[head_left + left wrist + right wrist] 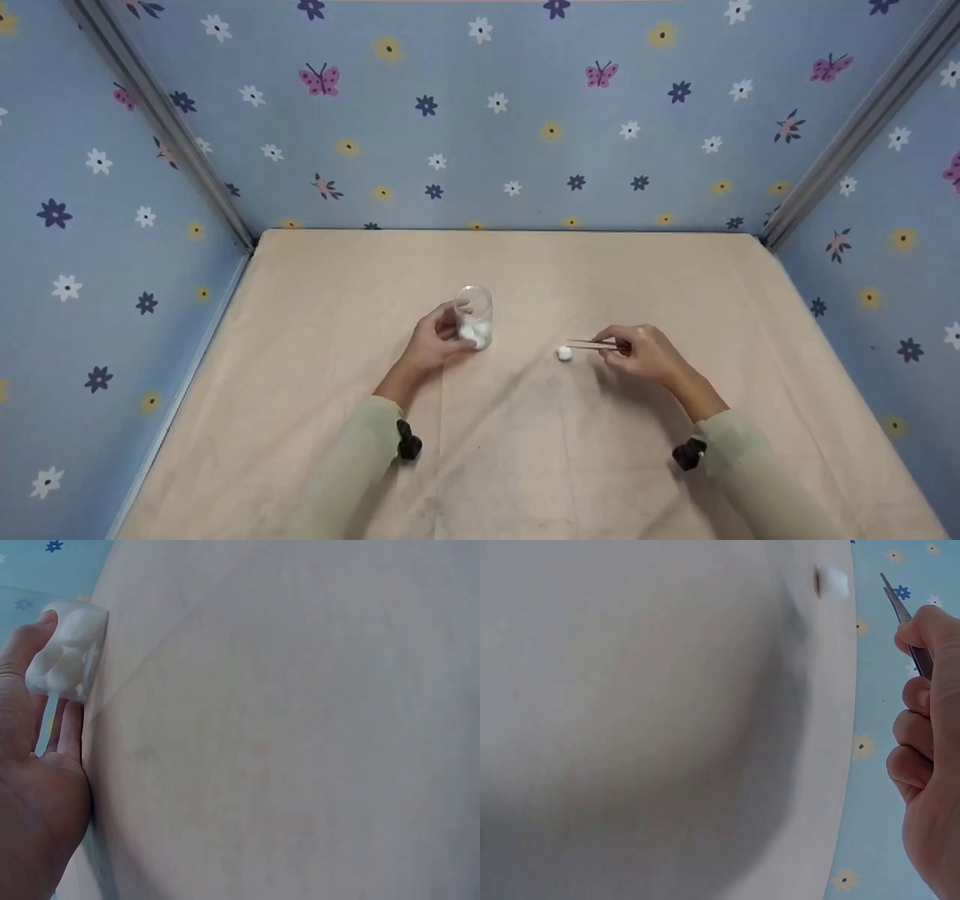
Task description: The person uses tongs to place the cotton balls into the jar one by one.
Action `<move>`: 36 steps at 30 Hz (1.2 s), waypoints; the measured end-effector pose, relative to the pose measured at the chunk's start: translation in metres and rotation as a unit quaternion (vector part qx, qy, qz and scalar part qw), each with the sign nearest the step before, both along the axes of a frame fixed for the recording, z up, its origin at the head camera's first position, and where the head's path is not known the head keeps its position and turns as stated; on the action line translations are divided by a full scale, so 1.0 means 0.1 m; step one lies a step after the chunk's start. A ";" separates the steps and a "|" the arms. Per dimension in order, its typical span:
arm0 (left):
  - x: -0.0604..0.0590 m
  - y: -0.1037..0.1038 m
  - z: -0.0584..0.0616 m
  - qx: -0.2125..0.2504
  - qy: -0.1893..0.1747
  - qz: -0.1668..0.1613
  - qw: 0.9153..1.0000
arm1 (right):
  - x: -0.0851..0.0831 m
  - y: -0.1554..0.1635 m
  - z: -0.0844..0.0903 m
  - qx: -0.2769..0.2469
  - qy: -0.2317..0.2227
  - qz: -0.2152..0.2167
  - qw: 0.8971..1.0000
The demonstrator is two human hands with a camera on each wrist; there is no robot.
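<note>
The left hand [431, 346] gripped an upright clear jar [474, 316] holding white cotton balls. Just right, a loose cotton ball [565, 354] lay on the tablecloth [525, 450] near the tips of tweezers [596, 344] pinched in the right hand [645, 354]. A careless nudge could have rolled the ball away; no writing was readable.

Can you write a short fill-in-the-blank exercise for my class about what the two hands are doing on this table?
1. The left hand holds a clear ____ with white cotton balls inside.
2. The right hand grips a pair of ____.
3. One loose cotton ball lies on the ____, just off the tool's tips.
4. The walls around the table are printed with flowers and ____.

Missing words: jar; tweezers; table; butterflies
</note>
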State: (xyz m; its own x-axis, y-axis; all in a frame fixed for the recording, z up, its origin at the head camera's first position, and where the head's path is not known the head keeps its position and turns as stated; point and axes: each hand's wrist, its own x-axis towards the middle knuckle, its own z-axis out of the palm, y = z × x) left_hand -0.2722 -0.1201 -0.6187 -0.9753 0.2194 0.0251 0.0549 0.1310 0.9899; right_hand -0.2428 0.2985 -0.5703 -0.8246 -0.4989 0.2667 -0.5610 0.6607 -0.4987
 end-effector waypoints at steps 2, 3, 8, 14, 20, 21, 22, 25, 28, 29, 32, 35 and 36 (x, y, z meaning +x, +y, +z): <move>0.00 0.00 0.00 -0.004 0.000 -0.002 1.000 | 0.00 0.00 -0.02 0.003 -0.001 0.000 1.000; 0.00 0.00 0.00 -0.004 -0.001 -0.003 1.000 | 0.00 0.00 -0.03 0.006 -0.002 -0.001 1.000; 0.00 -0.02 0.01 -0.002 -0.008 -0.010 1.000 | 0.01 -0.02 -0.05 0.014 -0.011 -0.006 1.000; 0.01 -0.03 0.02 0.004 -0.012 -0.009 1.000 | 0.01 -0.03 -0.08 0.024 -0.021 -0.011 0.999; 0.02 -0.02 0.03 0.013 -0.020 -0.009 1.000 | 0.01 -0.03 -0.11 0.037 -0.035 -0.015 0.999; 0.02 -0.02 0.03 0.014 -0.019 -0.008 1.000 | 0.01 -0.03 -0.11 0.039 -0.036 -0.014 0.998; 0.02 -0.02 0.03 0.015 -0.019 -0.007 1.000 | 0.01 -0.03 -0.11 0.040 -0.040 -0.014 0.998; 0.02 -0.02 0.03 0.015 -0.017 -0.005 1.000 | 0.01 -0.04 -0.11 0.043 -0.053 -0.016 0.998; 0.01 -0.01 0.02 0.014 -0.018 -0.005 1.000 | 0.02 -0.05 -0.12 0.046 -0.068 -0.020 0.996; 0.01 -0.01 0.02 0.014 -0.018 -0.005 1.000 | 0.02 -0.05 -0.12 0.047 -0.071 -0.020 0.996; 0.01 -0.01 0.02 0.013 -0.018 -0.005 1.000 | 0.03 -0.05 -0.13 0.048 -0.075 -0.020 0.996; 0.01 -0.01 0.02 0.014 -0.018 -0.005 1.000 | 0.03 -0.05 -0.14 0.047 -0.067 -0.014 0.997; 0.02 -0.01 0.03 0.014 -0.019 -0.004 1.000 | 0.03 -0.05 -0.14 0.046 -0.064 -0.012 0.997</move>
